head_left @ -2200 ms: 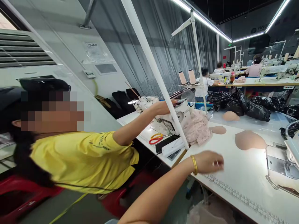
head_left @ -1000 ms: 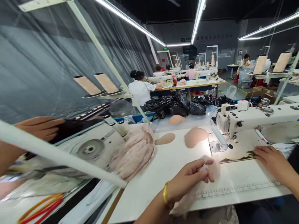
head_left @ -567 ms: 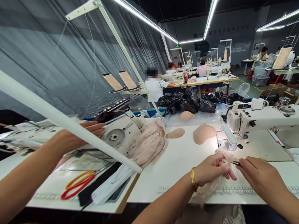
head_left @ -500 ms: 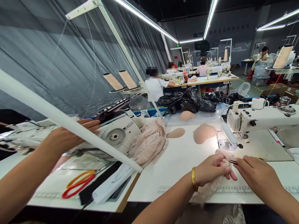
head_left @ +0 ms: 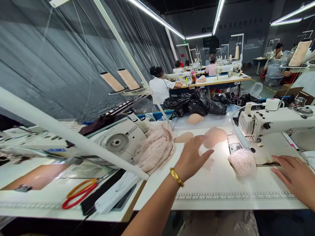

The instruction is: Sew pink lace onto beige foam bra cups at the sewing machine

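My left hand (head_left: 190,159), with a gold bracelet on its wrist, reaches over the white table with its fingers apart and nothing in them. Its fingertips are near a beige, rounded foam cup (head_left: 218,137); a second beige cup (head_left: 183,137) lies just beyond. A bunched pink lace piece (head_left: 243,162) rests at the needle end of the white sewing machine (head_left: 283,119). On the right, my right hand (head_left: 294,175) hovers at or lies on the machine bed, its fingers spread. A thin dark line by its fingertips may be tweezers or the bed's edge.
A heap of pink lace pieces (head_left: 156,147) lies left of the cups, beside another machine (head_left: 118,141). Red-and-orange-handled scissors (head_left: 80,193) lie on the left table. A slanted white pole (head_left: 73,134) crosses the left side. Black plastic bags (head_left: 197,103) lie behind; co-workers sit farther back.
Both hands have let go of the lace, which now lies by the machine's needle area. My left hand moved left toward the cups, my right hand rightward. Another person's arm at left has gone.
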Demonstrator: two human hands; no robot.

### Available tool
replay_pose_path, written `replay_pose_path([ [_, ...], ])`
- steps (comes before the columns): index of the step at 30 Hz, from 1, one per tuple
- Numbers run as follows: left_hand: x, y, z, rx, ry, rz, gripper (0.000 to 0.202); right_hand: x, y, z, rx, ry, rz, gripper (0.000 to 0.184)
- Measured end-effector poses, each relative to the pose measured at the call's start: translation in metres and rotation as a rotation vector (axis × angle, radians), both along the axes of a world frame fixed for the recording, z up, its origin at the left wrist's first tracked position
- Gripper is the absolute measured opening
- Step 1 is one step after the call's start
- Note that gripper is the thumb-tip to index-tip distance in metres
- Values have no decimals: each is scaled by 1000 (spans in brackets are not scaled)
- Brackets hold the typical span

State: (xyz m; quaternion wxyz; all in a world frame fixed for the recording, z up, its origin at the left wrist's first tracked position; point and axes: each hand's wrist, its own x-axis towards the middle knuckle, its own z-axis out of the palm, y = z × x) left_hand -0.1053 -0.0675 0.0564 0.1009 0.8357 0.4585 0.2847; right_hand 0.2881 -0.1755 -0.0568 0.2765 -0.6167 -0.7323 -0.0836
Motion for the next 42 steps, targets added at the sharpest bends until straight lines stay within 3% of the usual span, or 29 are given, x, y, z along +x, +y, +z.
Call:
replay_pose_path([
  [3,51,2,-30,-148,74,-219,51,-30,6,2,-66,130,115,42],
  [5,85,9,-49,-261,116,-188,49,-55,11,5,-125,213,156,37],
  [8,108,23,-56,-312,121,-172,14,-77,17,6,-218,230,247,27],
  [12,88,20,-27,-196,38,-209,21,-82,25,1,-181,238,291,25],
  [15,61,-9,-14,133,38,-399,24,-78,28,-5,-110,276,276,28],
  [18,43,-43,-31,283,279,-578,19,-74,29,-8,-176,333,265,31],
  [20,36,-60,-49,202,381,-664,30,-72,29,-5,-247,399,248,33],
  [22,30,-68,-61,81,330,-697,41,-71,29,1,-323,469,238,36],
  [24,27,-67,-64,3,170,-644,29,-74,30,8,-397,521,241,38],
  [27,29,-55,-61,-6,-43,-451,19,-85,37,18,-457,532,257,39],
  [31,43,-28,-69,-122,-16,-192,28,-107,57,19,-458,489,278,30],
  [33,50,-16,-77,-213,26,-106,23,-117,67,16,-455,479,307,21],
  [36,55,-6,-83,-256,2,-71,2,-124,73,13,-469,494,346,14],
  [39,55,-7,-80,-234,-65,-75,7,-124,71,14,-492,533,359,15],
  [42,53,-14,-75,-145,-175,-167,9,-121,66,18,-513,571,361,17],
])
